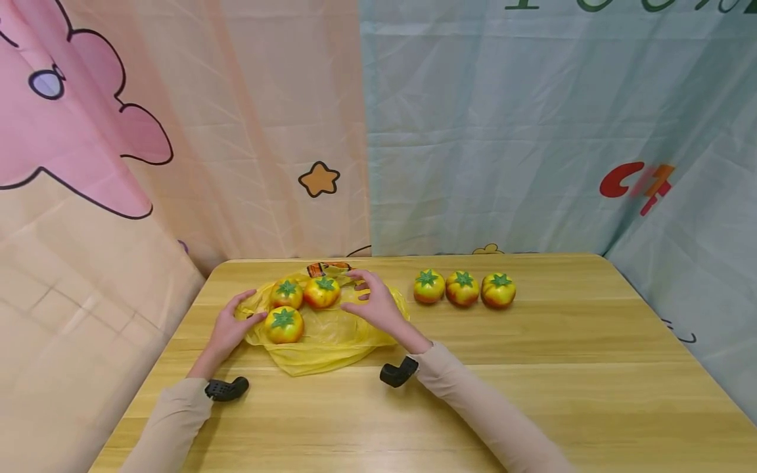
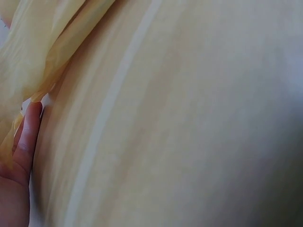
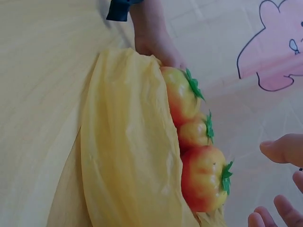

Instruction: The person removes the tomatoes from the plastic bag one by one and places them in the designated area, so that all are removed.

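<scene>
Lying between left hand (image 1: 230, 326) and right hand (image 1: 378, 307) | three tomatoes (image 1: 287, 294), yellow bag (image 1: 328, 328)

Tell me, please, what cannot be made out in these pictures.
Left wrist: most of left hand, cut off by left edge.
Right wrist: right hand beyond its fingers, cut off by right edge.
Right wrist: near sides of three fruits, hidden by yellow bag.
Head: curtain lettering, cut off by top edge.

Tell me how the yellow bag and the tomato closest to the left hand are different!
The bag is thin and crinkly; the tomato is round and plump. The bag spreads out wide; the tomato is much smaller. The bag is mostly yellow; the tomato mixes yellow and reddish-orange, with a leafy green top. Both have yellow on them.
</scene>
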A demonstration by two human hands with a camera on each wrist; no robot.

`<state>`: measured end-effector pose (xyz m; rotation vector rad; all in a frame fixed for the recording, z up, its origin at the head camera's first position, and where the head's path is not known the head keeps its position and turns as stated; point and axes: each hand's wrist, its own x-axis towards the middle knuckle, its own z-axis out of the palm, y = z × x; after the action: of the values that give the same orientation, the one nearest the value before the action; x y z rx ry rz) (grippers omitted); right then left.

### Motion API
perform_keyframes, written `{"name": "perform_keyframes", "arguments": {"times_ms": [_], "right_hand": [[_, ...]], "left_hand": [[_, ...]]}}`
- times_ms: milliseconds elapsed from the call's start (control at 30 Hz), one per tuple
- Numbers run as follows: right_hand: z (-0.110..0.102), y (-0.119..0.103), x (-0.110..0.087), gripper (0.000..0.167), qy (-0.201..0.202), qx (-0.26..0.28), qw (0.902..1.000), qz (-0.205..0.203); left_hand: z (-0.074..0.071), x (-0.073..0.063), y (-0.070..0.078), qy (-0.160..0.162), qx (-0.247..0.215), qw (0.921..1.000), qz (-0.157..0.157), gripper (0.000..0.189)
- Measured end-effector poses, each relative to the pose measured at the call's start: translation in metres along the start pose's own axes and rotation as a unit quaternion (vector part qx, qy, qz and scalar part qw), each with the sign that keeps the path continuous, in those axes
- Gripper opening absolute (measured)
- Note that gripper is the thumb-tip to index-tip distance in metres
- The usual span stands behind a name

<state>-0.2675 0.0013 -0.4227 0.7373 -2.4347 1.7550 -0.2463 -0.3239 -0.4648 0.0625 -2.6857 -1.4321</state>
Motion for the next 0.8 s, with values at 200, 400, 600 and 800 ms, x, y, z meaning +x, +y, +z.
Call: {"name": "perform_keyframes", "arguments": {"times_ms": [200, 400, 600, 800], "right_hand": [[0.011, -0.003, 0.009, 0.059, -0.010, 0.044, 0.9987, 0.025], [0.020, 0.000, 0.020, 0.059, -0.006, 0.034, 0.9989, 0.032], [0.031, 0.005, 0.033, 0.063, 0.007, 0.008, 0.9988, 0.048], [0.039, 0.011, 0.042, 0.063, 0.018, 0.001, 0.9984, 0.053]], "left_hand": [[0.000, 0.000, -0.001, 0.000, -0.005, 1.0000, 0.006, 0.071], [0.000, 0.000, 0.000, 0.000, -0.002, 1.0000, 0.008, 0.070], [-0.001, 0.000, -0.001, -0.002, -0.003, 1.0000, 0.001, 0.071], [0.000, 0.001, -0.001, -0.001, -0.010, 0.9999, 0.008, 0.071]]}}
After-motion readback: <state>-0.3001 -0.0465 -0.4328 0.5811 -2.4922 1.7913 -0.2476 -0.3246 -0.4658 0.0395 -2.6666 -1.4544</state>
